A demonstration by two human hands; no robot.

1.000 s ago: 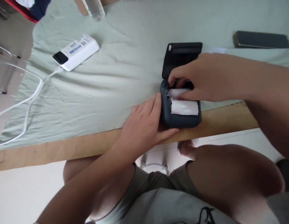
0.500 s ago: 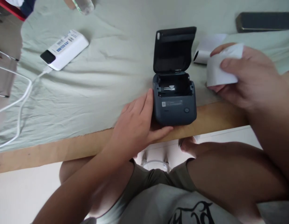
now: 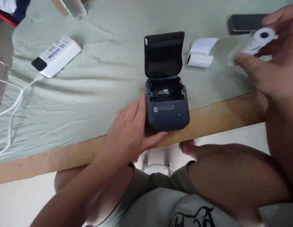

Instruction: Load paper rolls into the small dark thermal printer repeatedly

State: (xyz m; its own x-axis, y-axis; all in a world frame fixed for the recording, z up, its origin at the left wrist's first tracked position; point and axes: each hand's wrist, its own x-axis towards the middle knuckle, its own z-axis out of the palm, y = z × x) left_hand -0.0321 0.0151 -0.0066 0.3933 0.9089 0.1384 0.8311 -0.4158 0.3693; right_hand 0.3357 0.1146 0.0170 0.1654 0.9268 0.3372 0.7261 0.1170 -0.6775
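Note:
A small dark blue printer sits at the table's front edge with its black lid raised and its paper bay showing no roll. Against its left side and lower edge rests my left hand, fingers stretched out and thumb along the front. My right hand grips a white paper roll at the right, its dark core hole facing up. Between the printer and that hand, a second white roll lies on the cloth with a strip of paper unrolled behind it.
A white power bank with a white cable lies at the left. A clear bottle stands at the back left. Near my right hand is a dark oblong case. The cloth ends at a brown table edge.
My right hand has moved right and upward with the paper roll, turning its core hole into view. The camera view has shifted slightly. My left hand stays at the printer.

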